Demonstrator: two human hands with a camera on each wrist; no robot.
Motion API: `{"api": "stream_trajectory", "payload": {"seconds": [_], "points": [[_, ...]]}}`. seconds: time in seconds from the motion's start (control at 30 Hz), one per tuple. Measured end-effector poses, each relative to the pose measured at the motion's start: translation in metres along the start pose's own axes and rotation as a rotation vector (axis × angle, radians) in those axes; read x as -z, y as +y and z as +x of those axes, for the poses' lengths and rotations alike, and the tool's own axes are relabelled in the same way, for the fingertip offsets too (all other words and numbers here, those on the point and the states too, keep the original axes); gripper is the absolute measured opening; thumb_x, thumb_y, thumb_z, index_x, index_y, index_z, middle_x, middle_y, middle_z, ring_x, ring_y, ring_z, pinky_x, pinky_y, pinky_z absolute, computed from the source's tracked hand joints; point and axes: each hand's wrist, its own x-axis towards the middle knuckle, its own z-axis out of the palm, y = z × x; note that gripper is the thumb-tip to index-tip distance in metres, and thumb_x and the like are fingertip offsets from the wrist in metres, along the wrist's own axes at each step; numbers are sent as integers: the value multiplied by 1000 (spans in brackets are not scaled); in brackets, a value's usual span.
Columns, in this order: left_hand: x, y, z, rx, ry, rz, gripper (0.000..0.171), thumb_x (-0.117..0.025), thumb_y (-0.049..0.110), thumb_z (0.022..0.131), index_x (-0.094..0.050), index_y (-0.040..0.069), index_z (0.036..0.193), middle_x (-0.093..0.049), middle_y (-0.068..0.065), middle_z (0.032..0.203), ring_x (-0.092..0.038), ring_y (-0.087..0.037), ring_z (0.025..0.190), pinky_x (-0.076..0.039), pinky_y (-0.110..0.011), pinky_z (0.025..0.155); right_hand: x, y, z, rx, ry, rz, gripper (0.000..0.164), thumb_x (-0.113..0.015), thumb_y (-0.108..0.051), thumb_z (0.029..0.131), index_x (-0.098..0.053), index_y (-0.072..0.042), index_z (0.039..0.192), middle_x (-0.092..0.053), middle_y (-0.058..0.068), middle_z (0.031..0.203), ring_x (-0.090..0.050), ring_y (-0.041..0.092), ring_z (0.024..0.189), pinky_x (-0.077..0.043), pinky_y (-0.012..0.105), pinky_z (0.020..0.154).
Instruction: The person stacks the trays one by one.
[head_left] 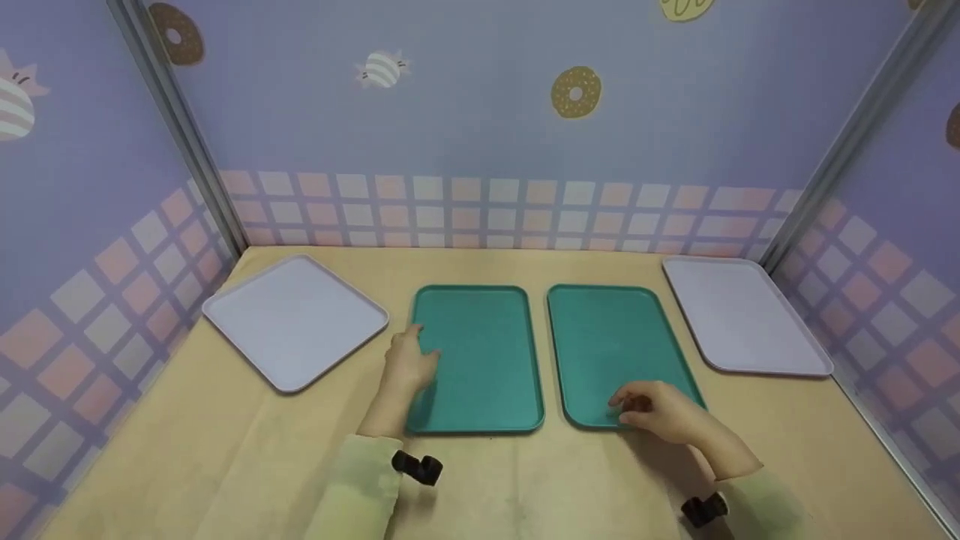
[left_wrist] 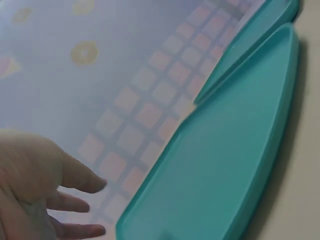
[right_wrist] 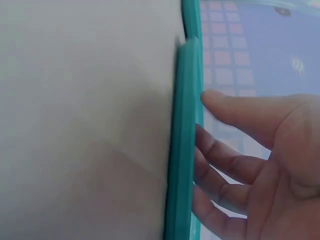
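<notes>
Two rectangular green trays lie side by side on the table: a left green tray (head_left: 487,352) and a right green tray (head_left: 607,330). At the left tray's long left edge is my left hand (head_left: 409,367), thumb and fingers spread apart, holding nothing; the left wrist view also shows this hand (left_wrist: 35,185) beside the tray (left_wrist: 215,160). My right hand (head_left: 660,411) is over the near right corner of the right tray, its fingers loosely bent with a gap to the thumb. In the right wrist view its fingertips (right_wrist: 202,142) are right by the green rim (right_wrist: 182,145).
A white tray (head_left: 296,322) lies turned at an angle on the left of the table (head_left: 480,487). Another white tray (head_left: 750,319) lies at the back right, close to the side wall. Patterned walls (head_left: 480,135) enclose the table at the back and both sides.
</notes>
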Motion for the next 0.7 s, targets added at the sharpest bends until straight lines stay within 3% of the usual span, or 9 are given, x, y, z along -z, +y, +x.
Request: {"api": "stream_trajectory", "payload": {"seconds": [0.1,0.3,0.4,0.57,0.7], "points": [[-21,20,-6,-75,-20,-78,57,-60,11,101,-41,-2,153,-47,-29,150,-47,-48,139,-43,-59,114,10,6,0,-46,65,11,25,-70,-13,98,-70,-6,122,-72,13,108,-65,19,93,-54,29,74],[-65,49,-10,-138,-180,-243,48,-59,8,102,-48,-2,148,-56,-26,142,-57,-41,131,-51,-51,105,31,18,5,-166,174,27,41,-65,-13,101,-59,1,139,-63,31,129,-64,43,111,-59,48,85],[-85,60,-7,-116,-226,-307,45,-59,8,102,-52,-2,145,-60,-23,137,-60,-37,126,-54,-45,99,42,24,10,-244,223,29,46,-62,-15,103,-53,3,144,-56,36,137,-59,52,121,-56,56,92],[-110,78,-2,-24,-289,-422,44,-53,6,102,-52,0,145,-60,-19,134,-61,-29,116,-57,-35,87,55,36,16,-383,290,37,54,-56,-17,105,-41,8,150,-45,42,145,-46,58,133,-46,65,105],[-122,88,2,24,-323,-447,45,-48,8,106,-48,0,149,-54,-22,144,-57,-34,130,-58,-39,96,61,45,20,-469,279,59,59,-52,-18,106,-32,14,152,-39,45,147,-40,60,138,-41,66,110]]}}
